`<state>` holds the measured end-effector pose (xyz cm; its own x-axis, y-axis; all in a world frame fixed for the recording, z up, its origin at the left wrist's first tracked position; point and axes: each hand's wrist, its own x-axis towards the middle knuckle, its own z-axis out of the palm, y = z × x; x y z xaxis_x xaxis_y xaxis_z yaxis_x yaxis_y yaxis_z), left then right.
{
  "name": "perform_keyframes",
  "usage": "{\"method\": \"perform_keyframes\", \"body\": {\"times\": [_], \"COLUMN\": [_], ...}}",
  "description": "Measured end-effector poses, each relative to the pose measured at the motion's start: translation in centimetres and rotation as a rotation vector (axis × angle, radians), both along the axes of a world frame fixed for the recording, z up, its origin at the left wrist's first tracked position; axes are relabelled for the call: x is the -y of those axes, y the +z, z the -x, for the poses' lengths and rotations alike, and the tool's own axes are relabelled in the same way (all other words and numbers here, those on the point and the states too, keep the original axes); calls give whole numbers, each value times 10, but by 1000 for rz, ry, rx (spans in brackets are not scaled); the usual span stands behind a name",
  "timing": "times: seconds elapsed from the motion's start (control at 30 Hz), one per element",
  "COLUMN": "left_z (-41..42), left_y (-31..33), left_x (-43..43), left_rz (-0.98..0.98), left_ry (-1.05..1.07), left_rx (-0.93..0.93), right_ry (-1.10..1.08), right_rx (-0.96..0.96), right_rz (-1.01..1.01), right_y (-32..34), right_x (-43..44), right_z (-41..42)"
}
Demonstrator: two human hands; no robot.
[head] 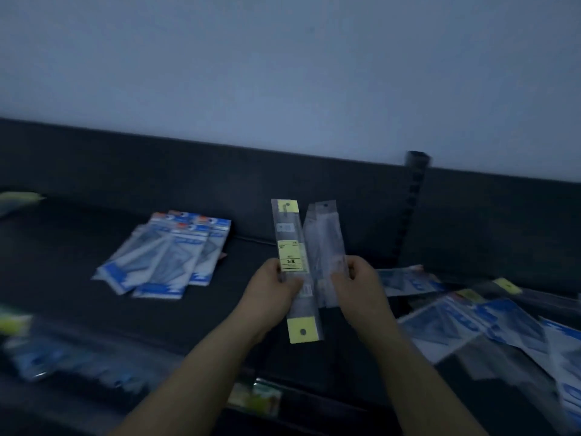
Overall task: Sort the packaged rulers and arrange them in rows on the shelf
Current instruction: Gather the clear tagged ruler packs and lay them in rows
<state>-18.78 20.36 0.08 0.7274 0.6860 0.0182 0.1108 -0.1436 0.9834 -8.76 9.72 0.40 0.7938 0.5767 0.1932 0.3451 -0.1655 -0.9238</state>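
My left hand [272,294] grips a long clear ruler pack with yellow labels [290,253], held upright above the dark shelf [94,309]. My right hand [356,287] holds a few plain clear ruler packs [325,243] just to its right, leaning against the yellow-labelled one. A fanned stack of blue-and-white packs [171,256] lies on the shelf to the left. A loose heap of blue packs [490,325] lies at the right, with yellow-tagged ones among them.
A black slotted upright post [412,209] splits the shelf's back panel. Blurred blue packs [72,360] lie at the front left, a yellow-green item [19,198] at the far left. A green-labelled item [257,396] sits below the front edge.
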Motion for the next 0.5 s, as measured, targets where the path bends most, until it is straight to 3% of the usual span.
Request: {"method": "perform_keyframes", "body": {"times": [0.5], "left_z": [277], "left_y": [5], "left_x": [-207], "left_rz": [-112], "left_ry": [377], "left_rx": [-103], "right_ry": [418], "right_rx": [27], "right_rz": [5], "right_y": [5], "right_x": [-250], "right_z": [242]}}
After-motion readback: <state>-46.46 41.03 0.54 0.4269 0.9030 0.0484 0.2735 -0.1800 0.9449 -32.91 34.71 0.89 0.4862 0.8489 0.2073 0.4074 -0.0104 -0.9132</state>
